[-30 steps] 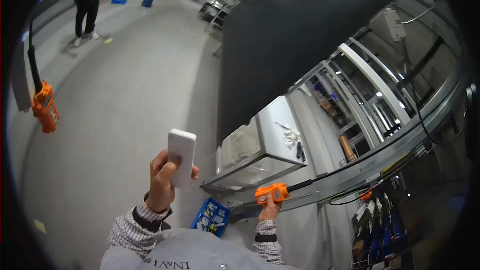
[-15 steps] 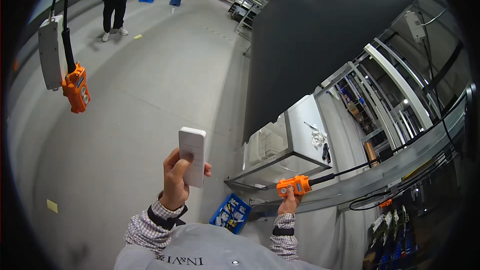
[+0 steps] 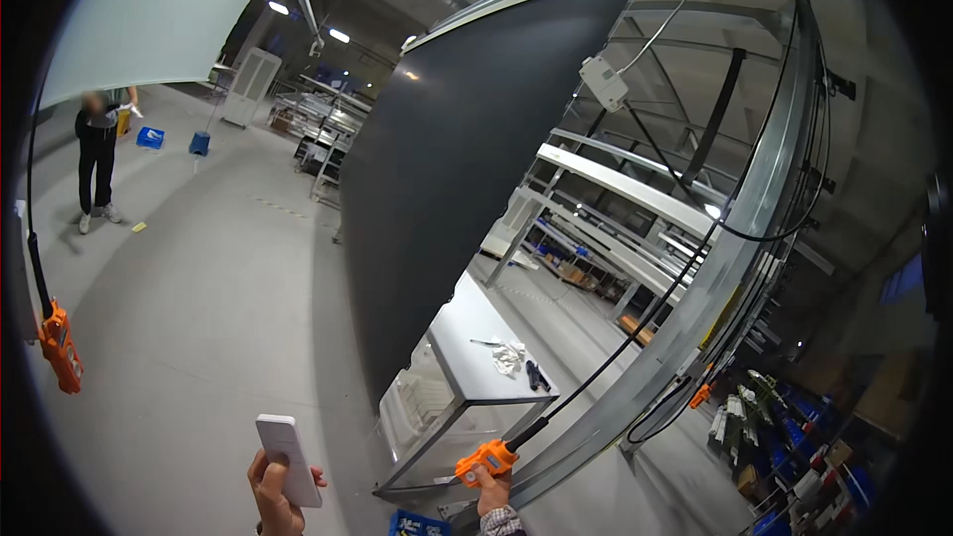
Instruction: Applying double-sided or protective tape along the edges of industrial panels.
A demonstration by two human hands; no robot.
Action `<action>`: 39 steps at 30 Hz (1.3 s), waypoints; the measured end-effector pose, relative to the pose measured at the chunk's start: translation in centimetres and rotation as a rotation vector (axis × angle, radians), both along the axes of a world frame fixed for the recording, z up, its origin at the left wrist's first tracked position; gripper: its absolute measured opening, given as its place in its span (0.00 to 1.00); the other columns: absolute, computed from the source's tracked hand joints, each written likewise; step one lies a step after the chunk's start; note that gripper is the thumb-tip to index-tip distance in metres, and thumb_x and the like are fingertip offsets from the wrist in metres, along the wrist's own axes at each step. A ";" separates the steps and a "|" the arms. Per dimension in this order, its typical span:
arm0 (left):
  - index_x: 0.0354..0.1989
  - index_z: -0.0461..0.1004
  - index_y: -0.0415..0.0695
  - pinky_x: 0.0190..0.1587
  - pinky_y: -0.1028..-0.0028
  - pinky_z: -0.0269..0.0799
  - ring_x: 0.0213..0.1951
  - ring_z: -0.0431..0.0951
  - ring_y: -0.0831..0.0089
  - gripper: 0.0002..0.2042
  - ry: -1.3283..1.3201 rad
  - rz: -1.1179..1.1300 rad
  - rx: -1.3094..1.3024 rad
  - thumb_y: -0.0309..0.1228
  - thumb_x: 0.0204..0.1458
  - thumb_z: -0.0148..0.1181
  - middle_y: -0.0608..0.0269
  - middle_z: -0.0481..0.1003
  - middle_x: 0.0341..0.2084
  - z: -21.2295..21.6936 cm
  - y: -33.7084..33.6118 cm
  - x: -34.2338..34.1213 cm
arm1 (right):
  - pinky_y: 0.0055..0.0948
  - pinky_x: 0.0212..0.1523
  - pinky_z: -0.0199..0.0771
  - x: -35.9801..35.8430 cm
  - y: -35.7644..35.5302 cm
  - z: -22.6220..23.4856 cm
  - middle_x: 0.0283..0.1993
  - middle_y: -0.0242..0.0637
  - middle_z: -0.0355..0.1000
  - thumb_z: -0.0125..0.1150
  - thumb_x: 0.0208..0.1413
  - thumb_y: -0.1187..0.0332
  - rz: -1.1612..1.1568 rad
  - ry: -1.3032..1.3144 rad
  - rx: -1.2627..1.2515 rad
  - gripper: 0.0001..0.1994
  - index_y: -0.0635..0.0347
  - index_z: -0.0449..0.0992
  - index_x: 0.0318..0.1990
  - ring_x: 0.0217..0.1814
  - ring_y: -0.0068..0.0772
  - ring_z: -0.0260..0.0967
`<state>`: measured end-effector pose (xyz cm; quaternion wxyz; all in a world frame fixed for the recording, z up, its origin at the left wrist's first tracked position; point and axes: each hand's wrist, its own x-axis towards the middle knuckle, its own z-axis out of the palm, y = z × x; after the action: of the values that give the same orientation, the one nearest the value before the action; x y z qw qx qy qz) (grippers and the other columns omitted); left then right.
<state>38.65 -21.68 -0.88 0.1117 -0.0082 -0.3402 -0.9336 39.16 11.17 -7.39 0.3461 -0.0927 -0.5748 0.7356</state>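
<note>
Two handsets are being gripped low in the view. The left hand is closing around a white remote, a slim rounded slab, long axis near upright, top leaning slightly left. The right hand is clasping an orange pendant, long axis tilting up-right, its black cable rising toward the rail. A blue crate is sitting on the floor between the hands; another orange pendant is hanging far left. The worktop is standing just above.

open floor left, dark panel ahead
</note>
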 end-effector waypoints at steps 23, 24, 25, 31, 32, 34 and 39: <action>0.35 0.64 0.38 0.20 0.69 0.74 0.19 0.74 0.67 0.18 -0.033 -0.169 0.018 0.40 0.43 0.51 0.58 0.68 0.19 -0.6 2.1 -1.8 | 0.28 0.48 0.66 1.3 -0.2 1.5 0.44 0.30 0.65 0.61 0.40 0.81 -0.035 -0.014 0.039 0.29 0.58 0.60 0.54 0.44 0.25 0.65; 0.35 0.64 0.38 0.20 0.69 0.74 0.19 0.74 0.67 0.18 -0.035 -0.167 0.016 0.40 0.43 0.51 0.58 0.68 0.19 -0.6 2.1 -1.7 | 0.28 0.48 0.66 1.2 -0.1 1.3 0.44 0.30 0.65 0.61 0.40 0.81 -0.034 -0.016 0.036 0.29 0.58 0.60 0.54 0.44 0.25 0.65; 0.35 0.64 0.38 0.20 0.69 0.74 0.20 0.75 0.67 0.18 -0.031 -0.164 0.015 0.41 0.43 0.51 0.58 0.69 0.19 -0.6 2.0 -1.6 | 0.28 0.47 0.66 1.2 0.1 1.0 0.43 0.29 0.65 0.61 0.40 0.81 -0.029 -0.023 0.038 0.29 0.58 0.60 0.54 0.44 0.25 0.65; 0.34 0.64 0.37 0.21 0.69 0.75 0.20 0.75 0.67 0.17 -0.044 -0.180 0.017 0.40 0.43 0.51 0.57 0.69 0.19 -0.7 2.1 -1.7 | 0.28 0.48 0.66 1.3 -0.1 1.3 0.43 0.29 0.65 0.62 0.42 0.80 -0.032 -0.048 0.045 0.28 0.57 0.61 0.53 0.43 0.25 0.65; 0.34 0.64 0.37 0.22 0.69 0.75 0.20 0.75 0.66 0.17 -0.053 -0.211 0.029 0.39 0.43 0.50 0.57 0.69 0.18 -0.7 2.1 -1.9 | 0.28 0.48 0.66 1.2 -0.2 1.5 0.42 0.29 0.65 0.61 0.42 0.80 -0.039 -0.031 0.050 0.27 0.56 0.61 0.53 0.43 0.25 0.65; 0.34 0.65 0.36 0.22 0.68 0.75 0.20 0.75 0.66 0.15 -0.054 -0.212 0.057 0.36 0.43 0.50 0.55 0.70 0.18 -0.8 2.2 -1.9 | 0.28 0.48 0.66 1.3 0.6 1.0 0.42 0.29 0.65 0.61 0.43 0.79 -0.044 -0.045 0.062 0.27 0.56 0.61 0.53 0.43 0.25 0.65; 0.34 0.65 0.34 0.23 0.68 0.76 0.20 0.75 0.65 0.14 -0.043 -0.214 0.101 0.33 0.43 0.49 0.53 0.71 0.18 -1.0 2.2 -1.5 | 0.28 0.48 0.66 1.5 0.6 0.4 0.43 0.29 0.65 0.60 0.44 0.79 -0.040 -0.024 0.039 0.26 0.56 0.61 0.52 0.44 0.25 0.64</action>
<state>37.17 -19.45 -1.91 0.0042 -0.0186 -0.2921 -0.9562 40.67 11.77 -6.99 0.3554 -0.1063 -0.5912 0.7162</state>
